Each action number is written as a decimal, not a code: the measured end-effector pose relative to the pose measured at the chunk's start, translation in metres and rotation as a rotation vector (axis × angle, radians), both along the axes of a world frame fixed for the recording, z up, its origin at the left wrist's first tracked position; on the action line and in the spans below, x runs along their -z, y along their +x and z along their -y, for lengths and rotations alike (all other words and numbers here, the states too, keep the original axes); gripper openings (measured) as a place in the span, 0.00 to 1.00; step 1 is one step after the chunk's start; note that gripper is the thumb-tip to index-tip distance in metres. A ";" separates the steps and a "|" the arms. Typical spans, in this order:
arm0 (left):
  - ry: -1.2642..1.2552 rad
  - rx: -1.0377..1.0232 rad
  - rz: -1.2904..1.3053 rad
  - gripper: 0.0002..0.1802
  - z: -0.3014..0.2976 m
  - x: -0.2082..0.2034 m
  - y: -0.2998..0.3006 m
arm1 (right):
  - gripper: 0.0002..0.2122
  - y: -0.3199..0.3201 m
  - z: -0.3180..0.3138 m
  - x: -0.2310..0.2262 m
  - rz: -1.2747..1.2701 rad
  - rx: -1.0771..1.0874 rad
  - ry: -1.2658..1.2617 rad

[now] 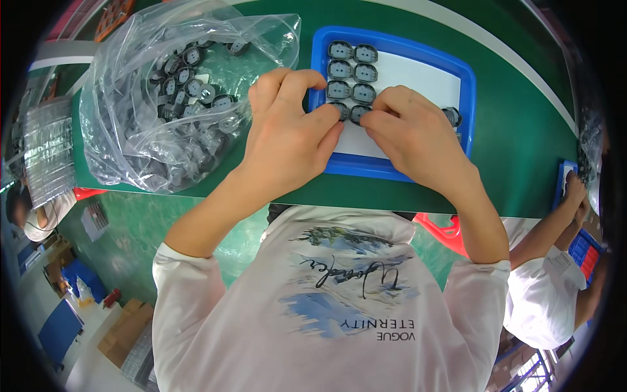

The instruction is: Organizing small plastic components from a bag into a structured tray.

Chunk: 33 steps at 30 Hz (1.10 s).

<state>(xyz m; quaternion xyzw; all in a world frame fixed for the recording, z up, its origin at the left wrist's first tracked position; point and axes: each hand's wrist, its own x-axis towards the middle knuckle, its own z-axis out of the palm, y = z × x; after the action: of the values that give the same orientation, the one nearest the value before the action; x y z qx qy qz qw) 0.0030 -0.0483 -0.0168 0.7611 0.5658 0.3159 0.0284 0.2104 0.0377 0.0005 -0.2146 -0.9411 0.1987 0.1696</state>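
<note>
My left hand (284, 134) reaches over the left rim of a blue tray (467, 98), thumb and index finger closed on a small dark grey plastic housing (340, 108). Close beside it, my right hand (418, 134) pinches another grey plastic housing (358, 115) with its fingertips. These two sit side by side at the near end of a double column of similar oval housings (364, 72), each with small holes. A white sheet (408, 78) lines the tray. Past my right hand, more dark parts (452, 116) lie partly hidden at the tray's right side.
Left of the tray, a clear plastic bag (124, 124) lies open, holding many loose grey housings (192, 87). Both stand on a green table (516, 150). A red stool (444, 230) is below its edge. At far right, another person's arms (555, 219) work over a blue tray.
</note>
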 end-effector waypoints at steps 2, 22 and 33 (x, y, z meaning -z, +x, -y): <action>0.028 -0.022 0.017 0.08 -0.001 0.000 0.003 | 0.06 0.001 -0.001 0.000 0.007 -0.004 -0.004; -0.197 -0.249 -0.244 0.11 -0.036 -0.018 -0.103 | 0.17 0.048 -0.009 -0.032 0.256 0.005 -0.032; -0.481 -0.065 -0.061 0.14 -0.015 -0.038 -0.122 | 0.10 0.038 0.000 -0.011 0.119 -0.085 -0.038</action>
<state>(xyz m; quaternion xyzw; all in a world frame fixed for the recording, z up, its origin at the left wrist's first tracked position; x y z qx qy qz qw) -0.1192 -0.0334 0.0212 0.7230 0.6495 0.1499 0.1817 0.2479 0.0382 0.0114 -0.1892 -0.9538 0.2106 0.1006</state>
